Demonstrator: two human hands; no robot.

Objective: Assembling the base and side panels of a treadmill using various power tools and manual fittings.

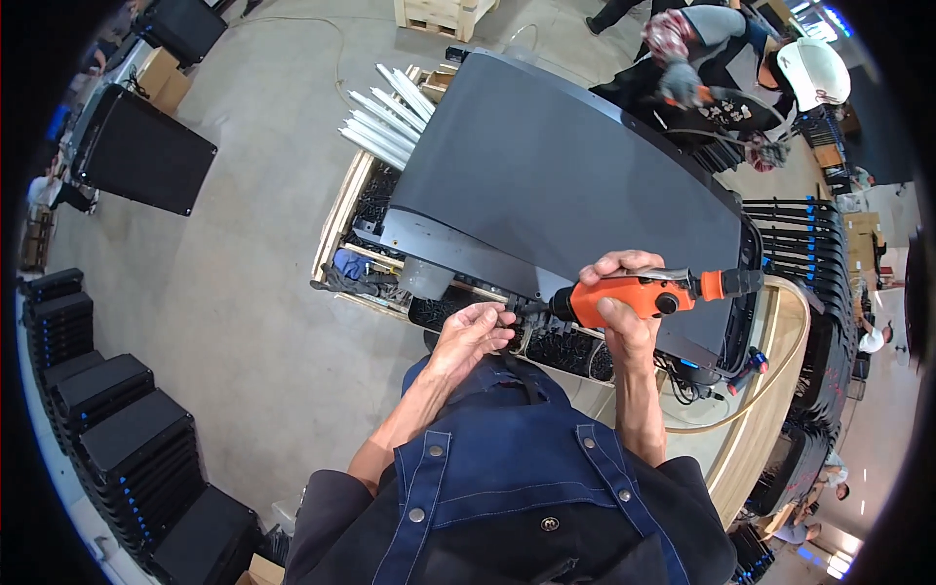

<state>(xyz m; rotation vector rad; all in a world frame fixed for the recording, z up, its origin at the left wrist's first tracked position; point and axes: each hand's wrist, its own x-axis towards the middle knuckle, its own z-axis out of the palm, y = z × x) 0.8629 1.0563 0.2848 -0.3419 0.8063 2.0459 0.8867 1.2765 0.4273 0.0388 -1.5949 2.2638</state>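
Observation:
My right hand (629, 302) is wrapped round the body of an orange power screwdriver (624, 300). The tool lies level, its black nose to the left and its black-and-orange rear end to the right. At the tip of the nose, the fingers of my left hand (475, 336) are pinched together. Whatever lies between them is too small to make out. Just beyond both hands is a large dark grey panel (556, 156) with a metal edge strip (468, 252). Below that edge, a bin of small black parts (570, 349) is partly hidden by my hands.
White rods (390, 117) stick out past the panel's left end, over a wooden crate (336, 229). Stacked black panels (136, 429) stand at left. A pale hose (780, 351) curves at right. A co-worker in a white helmet (812, 73) works at the far right.

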